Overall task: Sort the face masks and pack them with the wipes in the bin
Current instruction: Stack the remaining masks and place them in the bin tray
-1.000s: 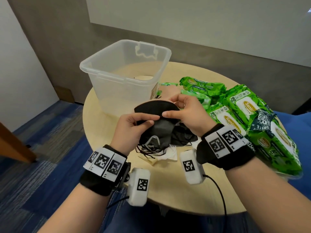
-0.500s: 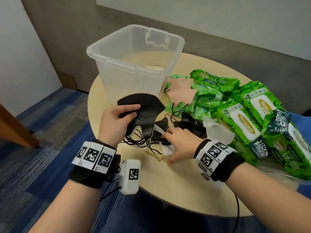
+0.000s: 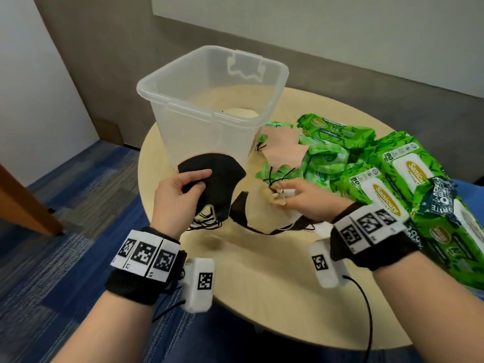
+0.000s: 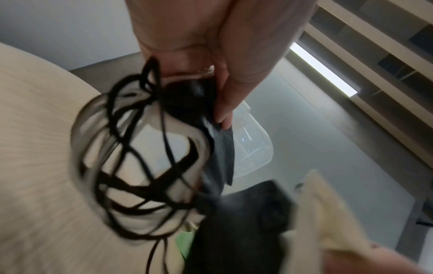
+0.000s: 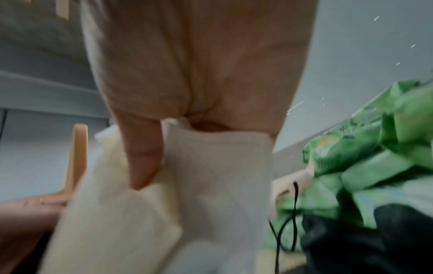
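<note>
My left hand [image 3: 200, 180] grips a stack of black masks [image 3: 222, 176] just in front of the clear plastic bin [image 3: 183, 82]. Their black ear loops [image 4: 140, 166] hang tangled below the hand. My right hand [image 3: 281, 193] pinches cream and white masks [image 3: 258, 208] above the table, thumb [image 5: 145, 157] pressed on the pale fabric [image 5: 211, 176]. A black mask [image 3: 239, 210] hangs under them. A pink mask [image 3: 281, 150] lies on the green wipes packs [image 3: 392, 179] to the right. The bin holds a pale mask [image 3: 239, 112] at its bottom.
The round wooden table [image 3: 262, 297] stands by a grey wall, with blue carpet to its left. The wipes packs are heaped along its right side. A wooden furniture leg [image 3: 23, 205] stands at the far left.
My right hand has lifted pale masks off the pile, having let go of the black stack a second ago. My left hand keeps its hold on the black masks.
</note>
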Demonstrator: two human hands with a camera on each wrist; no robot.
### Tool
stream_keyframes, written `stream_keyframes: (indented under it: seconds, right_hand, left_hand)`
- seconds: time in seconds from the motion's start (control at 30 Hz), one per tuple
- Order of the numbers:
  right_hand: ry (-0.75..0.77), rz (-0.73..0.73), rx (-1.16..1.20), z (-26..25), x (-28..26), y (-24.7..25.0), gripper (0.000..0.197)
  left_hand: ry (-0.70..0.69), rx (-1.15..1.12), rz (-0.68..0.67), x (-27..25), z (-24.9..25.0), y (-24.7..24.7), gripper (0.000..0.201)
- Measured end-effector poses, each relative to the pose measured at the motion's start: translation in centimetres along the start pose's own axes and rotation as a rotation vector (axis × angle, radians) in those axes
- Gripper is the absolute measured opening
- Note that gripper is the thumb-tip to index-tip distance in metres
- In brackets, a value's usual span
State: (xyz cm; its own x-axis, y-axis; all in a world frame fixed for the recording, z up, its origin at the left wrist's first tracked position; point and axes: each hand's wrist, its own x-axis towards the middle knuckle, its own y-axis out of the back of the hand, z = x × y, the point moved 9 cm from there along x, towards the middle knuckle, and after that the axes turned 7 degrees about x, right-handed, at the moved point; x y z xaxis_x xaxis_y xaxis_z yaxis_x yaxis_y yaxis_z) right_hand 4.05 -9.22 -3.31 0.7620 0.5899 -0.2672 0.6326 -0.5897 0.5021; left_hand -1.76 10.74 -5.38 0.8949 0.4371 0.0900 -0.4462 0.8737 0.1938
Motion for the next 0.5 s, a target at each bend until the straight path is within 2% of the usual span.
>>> stream_keyframes:
  seconds: [0.13,0.17,0.2,0.23,0.3,0.4,0.5]
  right_hand:
    - [0.089,0.034,0.423,-1.5,-1.8,2.5,0.022]
    - [0.119,0.016,0.513,-1.8,-2.0,2.6,0.026]
    - [0.149,-0.007,0.583,-2.2,-2.2,2.6,0.026]
    - [0.169,-0.025,0.628,-2.4,-2.3,2.5,0.025]
    - [0.198,-0.060,0.684,-2.6,-2.3,2.1,0.026]
    - [0.218,-0.072,0.760,-2.5,-2.5,2.0,0.026]
    - [0.219,0.006,0.756,-2.0,-2.3,2.5,0.021]
  left_hand:
    - [-0.010,-0.026,-0.022,-0.3,0.7,-1.4,0.016]
    - [0.006,-0.061,-0.057,-0.6,1.0,-2.2,0.019]
    - [0.029,-0.095,-0.098,-0.9,1.3,-3.0,0.032]
    - [0.058,-0.132,-0.145,-1.3,1.4,-4.0,0.047]
    - [0.096,-0.215,-0.240,-2.2,2.1,-5.7,0.063]
    - [0.067,-0.249,-0.307,-3.2,3.5,-7.3,0.063]
    - [-0.004,-0.302,-0.381,-3.8,4.8,-8.4,0.058]
